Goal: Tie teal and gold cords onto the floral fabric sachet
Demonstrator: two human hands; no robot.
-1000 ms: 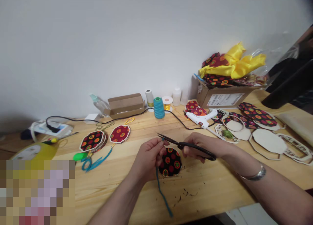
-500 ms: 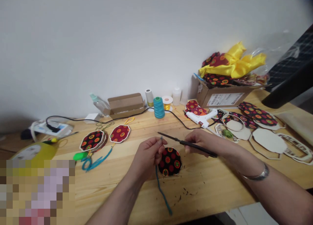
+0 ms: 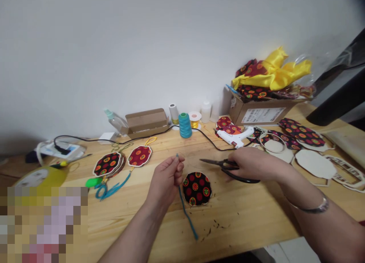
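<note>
Pinched between the thumb and fingers of my left hand (image 3: 169, 172) is a teal tassel cord (image 3: 186, 214). Its short tip pokes out above the fingertips, and the long end hangs down onto the table. My right hand (image 3: 247, 163) is closed around a pair of black-handled scissors (image 3: 226, 168), the blades pointing left toward the left hand but apart from the cord. Between and below both hands lies a round black patterned fabric piece (image 3: 196, 188) with a pale edge. Small dark scraps (image 3: 212, 228) are scattered beside it.
A teal thread cone (image 3: 185, 126) stands behind my hands. Further right are a white glue gun (image 3: 235, 136), pale wooden shapes (image 3: 315, 164) and a cardboard box (image 3: 253, 112) of fabric. Finished-looking patterned pendants (image 3: 140, 156) lie left. A black cable (image 3: 142, 136) crosses the table's back.
My right hand has drawn the scissors away to the right, clear of the cord tip. My left hand has shifted slightly left and up, still pinching the cord.
</note>
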